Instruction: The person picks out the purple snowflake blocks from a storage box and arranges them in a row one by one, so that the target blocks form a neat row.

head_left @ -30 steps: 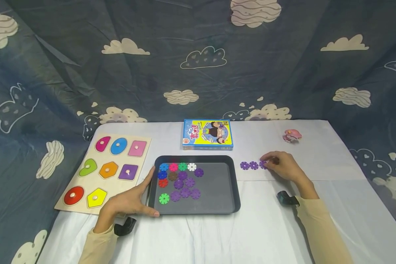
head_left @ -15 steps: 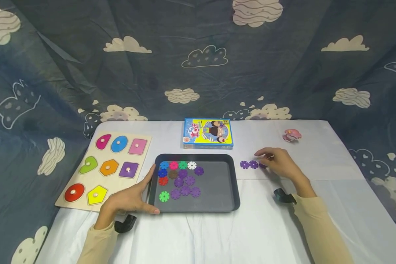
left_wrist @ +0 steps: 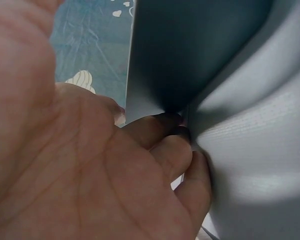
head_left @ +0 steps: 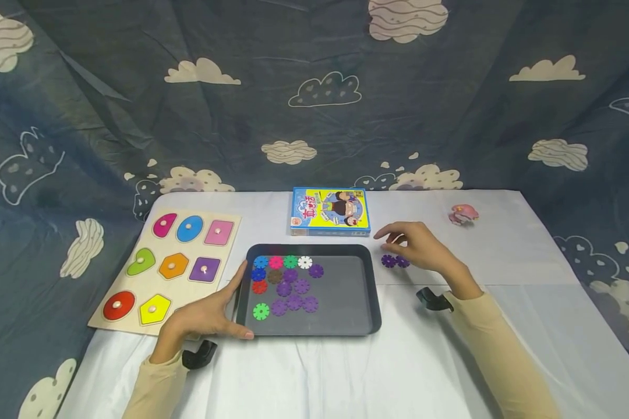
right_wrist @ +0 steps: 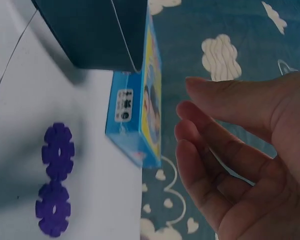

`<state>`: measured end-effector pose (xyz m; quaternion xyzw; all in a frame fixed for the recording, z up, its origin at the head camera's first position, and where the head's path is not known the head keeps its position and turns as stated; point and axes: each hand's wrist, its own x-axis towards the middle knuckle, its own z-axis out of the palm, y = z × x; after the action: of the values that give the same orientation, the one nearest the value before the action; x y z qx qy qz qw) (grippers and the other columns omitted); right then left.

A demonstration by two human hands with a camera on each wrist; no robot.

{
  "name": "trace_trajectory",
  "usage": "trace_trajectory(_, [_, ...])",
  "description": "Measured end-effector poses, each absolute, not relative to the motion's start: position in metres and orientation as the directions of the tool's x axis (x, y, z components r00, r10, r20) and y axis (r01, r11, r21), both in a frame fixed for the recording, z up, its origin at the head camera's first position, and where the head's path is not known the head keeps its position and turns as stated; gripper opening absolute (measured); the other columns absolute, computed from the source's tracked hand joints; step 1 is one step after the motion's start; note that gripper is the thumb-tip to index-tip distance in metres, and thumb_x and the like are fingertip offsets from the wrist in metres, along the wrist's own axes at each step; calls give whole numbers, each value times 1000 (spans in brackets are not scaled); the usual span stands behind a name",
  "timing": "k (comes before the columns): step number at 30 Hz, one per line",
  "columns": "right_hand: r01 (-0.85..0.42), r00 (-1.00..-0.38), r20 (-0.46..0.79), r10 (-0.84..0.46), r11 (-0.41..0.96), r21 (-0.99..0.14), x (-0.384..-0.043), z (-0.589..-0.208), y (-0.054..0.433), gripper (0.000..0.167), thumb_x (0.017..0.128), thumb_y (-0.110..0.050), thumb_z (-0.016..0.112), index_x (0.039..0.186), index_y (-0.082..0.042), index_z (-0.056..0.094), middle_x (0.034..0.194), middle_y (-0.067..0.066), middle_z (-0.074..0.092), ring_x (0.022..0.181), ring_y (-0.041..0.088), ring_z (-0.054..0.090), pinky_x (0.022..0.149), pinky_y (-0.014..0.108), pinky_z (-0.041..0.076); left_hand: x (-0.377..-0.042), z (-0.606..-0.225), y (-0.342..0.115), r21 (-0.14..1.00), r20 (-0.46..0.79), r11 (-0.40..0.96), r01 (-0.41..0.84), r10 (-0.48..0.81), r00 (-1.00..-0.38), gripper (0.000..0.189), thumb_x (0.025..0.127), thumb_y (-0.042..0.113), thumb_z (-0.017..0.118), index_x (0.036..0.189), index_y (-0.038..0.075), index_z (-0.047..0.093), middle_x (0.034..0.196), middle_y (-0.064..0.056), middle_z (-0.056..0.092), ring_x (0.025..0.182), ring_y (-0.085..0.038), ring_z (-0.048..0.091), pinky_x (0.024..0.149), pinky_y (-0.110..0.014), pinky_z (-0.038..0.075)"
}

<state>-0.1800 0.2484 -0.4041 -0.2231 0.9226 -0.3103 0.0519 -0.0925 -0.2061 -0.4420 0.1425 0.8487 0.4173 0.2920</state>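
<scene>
On the white cloth lies a grey baking tray (head_left: 346, 326) with several notched plastic discs in it, purple ones (head_left: 294, 304) among blue, red, brown, white and green. My left hand (head_left: 204, 317) grips the tray's left side, thumb at the front edge and index finger along the left wall; in the left wrist view other fingers bend against it. My right hand (head_left: 416, 247) hovers right of the tray over a row of purple discs (head_left: 388, 261). In the right wrist view its thumb and fingers stand apart with nothing between them. Two discs show; the hand hides the rest of the row.
A blue and yellow boxed game (head_left: 330, 212) lies behind the tray. To the left is a wooden shape puzzle board (head_left: 180, 302) with knobbed pieces. A pink toy figure (head_left: 463, 214) stands back right, and a cloud-patterned curtain (head_left: 220, 128) hangs behind the table.
My right hand has let go of the rightmost purple disc, lifted and moved left toward the tray's right edge. The left hand and tray have stayed in place.
</scene>
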Motion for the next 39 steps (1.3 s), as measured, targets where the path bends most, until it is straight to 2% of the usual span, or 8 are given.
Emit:
trace_trajectory(5, [-462,-847,57,-529,678,-571,-184,-401,236,24,86,-2,75,110,-4,74,98,8,75,84,20,68,80,40,61,-92,-442,-205,784,-375,620,5,481,-793,143,66,35,94,161,28,-12,169,-16,-5,153,-45,11,119,-67,19])
trace_trajectory(8, [-510,-814,66,-577,655,-558,-185,-398,227,24,86,-2,75,111,-3,74,98,9,75,84,21,69,78,42,61,-93,-443,-205,785,-372,620,9,483,-793,143,66,35,94,161,27,-12,169,-15,-6,153,-45,9,120,-67,17])
trace_trajectory(13, [-527,-774,-2,-633,645,-553,-188,-392,208,26,88,-8,75,113,-3,73,104,10,75,87,21,70,80,43,61,-93,-444,-206,789,-375,614,4,487,-789,143,66,34,94,160,29,-14,169,-15,-8,153,-45,7,119,-68,16])
trace_trajectory(18, [-570,-717,-54,-695,629,-529,-192,-393,189,24,89,-8,75,113,-5,73,105,8,75,87,17,68,80,34,61,-93,-444,-207,789,-378,615,0,485,-788,143,66,34,94,160,29,-14,169,-15,-8,153,-45,6,120,-68,15])
trace_trajectory(23, [-586,-684,-101,-722,627,-513,-192,-392,174,23,89,-8,74,112,-5,73,98,5,73,80,14,62,72,27,56,-92,-443,-206,785,-379,620,1,480,-791,142,66,34,94,161,28,-12,169,-15,-6,153,-45,8,120,-67,16])
trace_trajectory(29, [-626,-620,-167,-767,612,-484,-194,-397,158,25,90,-10,74,115,-5,73,105,7,73,83,11,61,78,29,56,-92,-443,-204,781,-408,623,-45,454,-792,143,64,33,95,161,31,-10,169,-14,-4,153,-46,8,118,-70,16])
trace_trajectory(33, [-657,-572,-195,-797,587,-472,-196,-401,149,27,90,-11,75,116,-7,73,109,7,73,86,13,62,81,30,55,-92,-442,-204,780,-402,625,-31,462,-790,143,65,34,95,161,30,-10,169,-15,-4,153,-45,7,119,-69,16])
trace_trajectory(39, [-669,-547,-219,-808,579,-466,-199,-409,133,28,90,-11,75,117,-7,72,110,6,73,80,10,61,76,24,54,-93,-441,-205,785,-392,620,-17,473,-789,142,66,33,94,161,28,-11,169,-16,-5,153,-46,6,119,-69,16])
